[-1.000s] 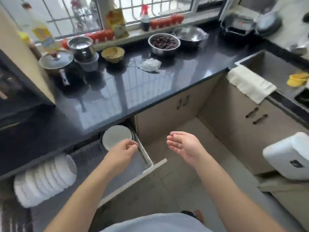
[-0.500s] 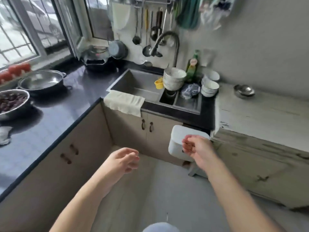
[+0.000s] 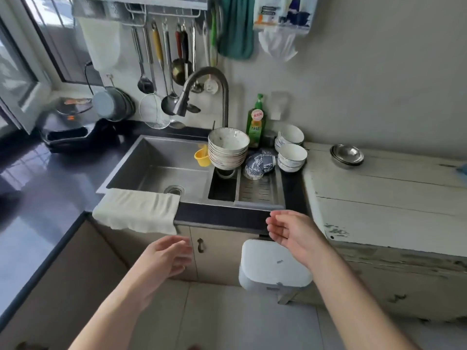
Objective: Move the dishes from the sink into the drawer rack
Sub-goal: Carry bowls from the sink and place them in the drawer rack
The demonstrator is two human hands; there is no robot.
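Stack of patterned bowls (image 3: pixel 228 147) sits at the right end of the sink (image 3: pixel 161 170), over the small dark compartment, just in front of the tap (image 3: pixel 202 94). Blue-and-white bowls (image 3: pixel 259 161) lie tipped on the slotted drain tray (image 3: pixel 257 190) beside it; two short stacks of white bowls (image 3: pixel 290 150) on the worktop corner (image 3: pixel 294 190) just right of those. Drawer rack not in view.

Handling, my read: ceramic, stiff, brittle, possibly wet so slick. The full stack looks heavy and tall; likely to wobble. Best to cup the bottom bowl from below with both hands, or lift a few off the top by the rim.

Left hand (image 3: pixel 166 256) and right hand (image 3: pixel 290 233) both empty, fingers loosely spread, in the air short of the sink's front edge, touching nothing. Cloth (image 3: pixel 136 210) draped over the front edge, left side.
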